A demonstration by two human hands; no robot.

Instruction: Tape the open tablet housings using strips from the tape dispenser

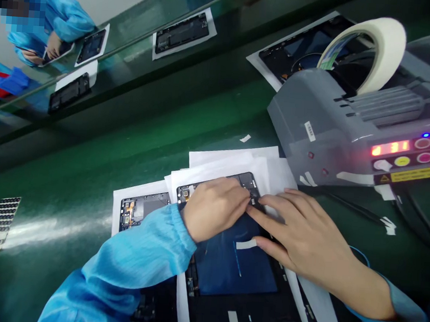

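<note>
An opened tablet (239, 261), its back off and its blue battery and circuit boards showing, lies on white paper sheets (233, 160). My left hand (217, 205) is closed, its fingers bent and pressed together over the tablet's upper right part; whatever they pinch is hidden. From the right my right hand (301, 235) reaches in, fingers apart, its foremost fingertips at the same spot near the tablet's edge. A short strip of white tape (246, 244) touches the tip of that hand's thumb, above the battery. Partly under my left sleeve is a second opened tablet (143, 207).
A grey tape dispenser (313, 123) with a lit display stands at right, a tape roll (390, 55) on top. Tape scraps (389, 225) and cables lie near it. More opened tablets (181, 33) rest on the raised shelf. A co-worker (59, 17) sits across; a sticker sheet (5, 215) lies left.
</note>
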